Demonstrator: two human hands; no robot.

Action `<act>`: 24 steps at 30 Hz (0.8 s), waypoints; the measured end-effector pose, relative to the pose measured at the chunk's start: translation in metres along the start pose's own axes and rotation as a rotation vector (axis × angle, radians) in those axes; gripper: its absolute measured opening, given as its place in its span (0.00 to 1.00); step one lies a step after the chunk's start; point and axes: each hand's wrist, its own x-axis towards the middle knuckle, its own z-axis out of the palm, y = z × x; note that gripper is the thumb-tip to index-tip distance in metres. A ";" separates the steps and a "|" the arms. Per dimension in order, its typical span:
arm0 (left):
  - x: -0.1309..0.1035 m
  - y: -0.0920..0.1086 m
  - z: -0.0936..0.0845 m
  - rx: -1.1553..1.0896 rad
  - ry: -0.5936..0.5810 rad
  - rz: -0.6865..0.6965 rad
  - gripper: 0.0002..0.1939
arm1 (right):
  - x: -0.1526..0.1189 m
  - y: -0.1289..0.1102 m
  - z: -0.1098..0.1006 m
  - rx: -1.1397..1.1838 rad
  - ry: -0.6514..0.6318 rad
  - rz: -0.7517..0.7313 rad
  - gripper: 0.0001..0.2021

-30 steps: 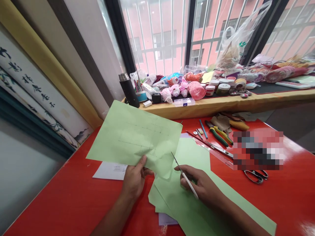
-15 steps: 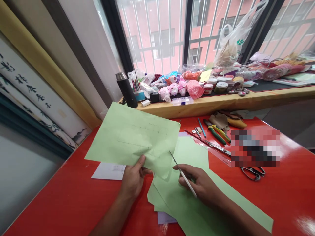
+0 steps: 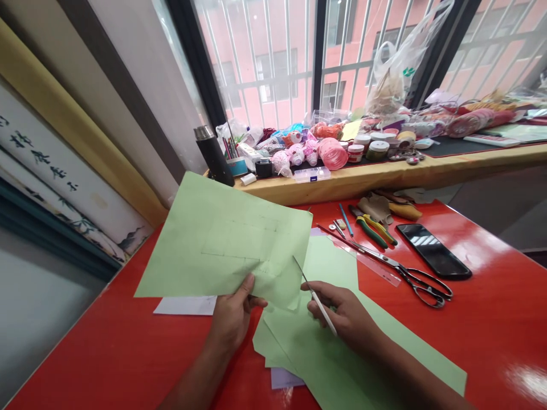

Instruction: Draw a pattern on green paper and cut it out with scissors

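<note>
My left hand (image 3: 234,310) pinches the lower edge of a light green paper sheet (image 3: 192,222), thumb on top and fingers beneath. Thin pencil lines mark the sheet, which is raised above the table and slightly buckled near my thumb. In my right hand (image 3: 342,310) is a slim pair of white-handled scissors (image 3: 319,307), seen nearly edge-on. Their thin dark blade points up and left, over the sheet's right edge; whether it touches the paper I cannot tell. Below both hands lie larger green paper sheets (image 3: 410,341).
On the red table's right lie large metal scissors (image 3: 421,282), a black phone (image 3: 433,250), pliers (image 3: 374,228), a blue pencil (image 3: 346,220) and a clear ruler (image 3: 384,271). White paper (image 3: 183,306) rests at left. A black thermos (image 3: 213,156) and jars (image 3: 355,152) crowd the windowsill.
The held green sheet has tilted, its left corner dropping slightly. Both hands keep their holds, and the scissors stay by the sheet's right edge. The view has shifted a little.
</note>
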 end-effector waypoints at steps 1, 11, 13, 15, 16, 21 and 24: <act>0.001 0.000 0.000 -0.002 -0.008 -0.009 0.27 | 0.000 -0.001 0.000 0.003 0.002 0.000 0.24; 0.002 -0.001 -0.001 0.037 -0.015 -0.011 0.29 | 0.000 -0.001 -0.001 0.013 -0.005 -0.065 0.24; 0.001 -0.002 0.001 0.041 -0.013 0.014 0.29 | 0.000 -0.001 -0.001 0.011 -0.006 -0.082 0.23; 0.000 -0.003 0.003 0.037 -0.014 0.032 0.29 | 0.000 -0.002 -0.001 0.017 -0.005 -0.097 0.22; -0.001 -0.003 0.003 0.034 -0.014 0.032 0.29 | 0.000 -0.002 -0.001 0.026 -0.005 -0.101 0.22; -0.004 -0.006 0.002 0.044 -0.014 -0.043 0.29 | 0.000 -0.001 -0.001 0.094 0.017 -0.087 0.22; -0.005 -0.006 0.001 0.044 -0.026 -0.048 0.29 | 0.001 -0.001 0.001 0.123 0.028 -0.072 0.23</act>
